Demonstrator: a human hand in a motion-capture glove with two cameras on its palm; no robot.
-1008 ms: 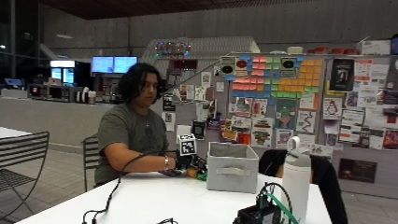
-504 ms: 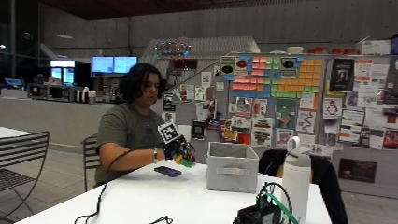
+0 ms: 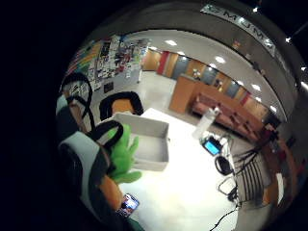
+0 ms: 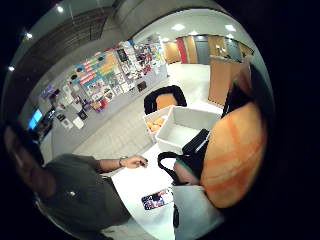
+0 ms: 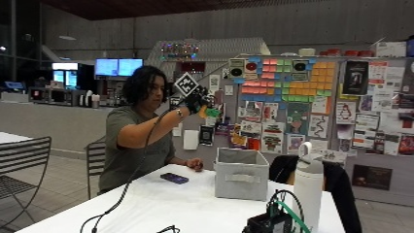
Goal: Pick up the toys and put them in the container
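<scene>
We see a person seated at a white desk [image 5: 162, 204] with the gloved right hand [image 5: 196, 101] raised high, about level with the head, well above the desk and to the near side of the gray container [image 5: 241, 174]. That hand is curled round a toy [image 5: 210, 112]: in the outside view only a bit of orange and green shows below the glove, while the little-finger palm view shows green plush limbs [image 3: 124, 153] poking out past the straps, and the thumb-side view is largely filled by an orange striped surface [image 4: 232, 152] close to the palm (we take it for the same toy, though we cannot be sure). The container stands upright on the desk, a fabric bin with a handle on its front; from above, in the thumb-side view, it has two compartments [image 4: 176, 127], the nearer one showing a bare bottom and the farther one holding something orange [image 4: 155, 123]. The bare left hand [image 5: 193, 165] rests on the desk with its fingers loosely curled, holding nothing, between the person and the bin. A phone [image 5: 174, 178] with a colourful screen lies flat on the desk just beside that hand. A tall white bottle [image 5: 308, 190] stands at the near right end of the desk, next to some dark equipment with cables [image 5: 275, 221], well apart from the bin.
</scene>
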